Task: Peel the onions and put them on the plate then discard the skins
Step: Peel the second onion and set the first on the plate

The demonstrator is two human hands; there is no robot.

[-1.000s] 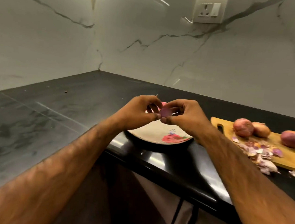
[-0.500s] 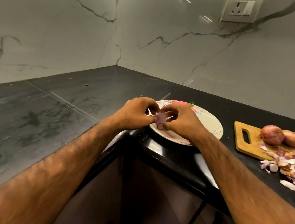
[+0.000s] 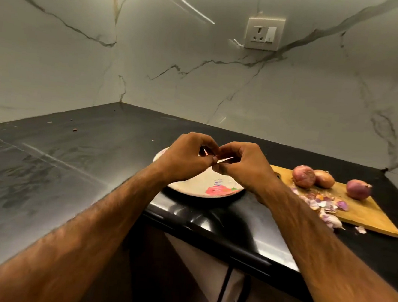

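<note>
- Left hand (image 3: 187,159) is curling round a small onion (image 3: 204,152), which is barely showing, above the plate (image 3: 199,191).
- Right hand (image 3: 242,166) is pinching a pale sliver (image 3: 225,160) of skin beside the left thumb. It is probably papery and tear-prone, so best taken at a loose edge.
- Three unpeeled onions (image 3: 323,178) are lying on the board (image 3: 368,213), likely firm, light and slick, with skins (image 3: 321,202) piling in front.

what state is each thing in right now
left hand: pinches small pale onion piece
right hand: pinches the same piece
round floral plate: flat on black counter, visible part bare
three red-brown onions: unpeeled, on wooden cutting board
loose purple onion skins: piled on board, not discarded
</note>
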